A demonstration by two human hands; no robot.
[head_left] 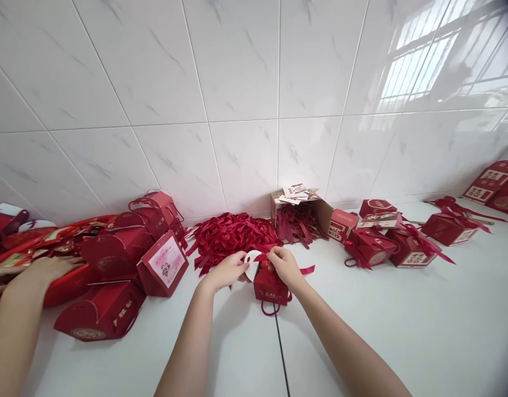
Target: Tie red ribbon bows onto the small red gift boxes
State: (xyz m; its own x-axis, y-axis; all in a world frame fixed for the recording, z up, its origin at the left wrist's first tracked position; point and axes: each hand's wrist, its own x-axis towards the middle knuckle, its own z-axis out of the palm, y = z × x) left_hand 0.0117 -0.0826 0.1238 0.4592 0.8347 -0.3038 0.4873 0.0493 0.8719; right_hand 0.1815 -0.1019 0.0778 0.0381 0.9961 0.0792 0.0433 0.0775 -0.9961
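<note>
A small red box (272, 288) with a looped cord handle stands on the white table between my hands. My left hand (229, 270) is closed on a white round tag (252, 266) at the box's upper left. My right hand (283, 266) pinches a red ribbon (262, 257) above the box, and a ribbon end sticks out to the right of the wrist. The fingertips of both hands are close together. Behind them lies a pile of red ribbons (233, 234).
An open cardboard box (323, 216) of ribbons, topped with cards, stands by the tiled wall. Red boxes (108, 309) and a red tray (65, 286) are at left, where another person's hands (51, 270) reach in. Ribboned boxes (411, 248) stand at right.
</note>
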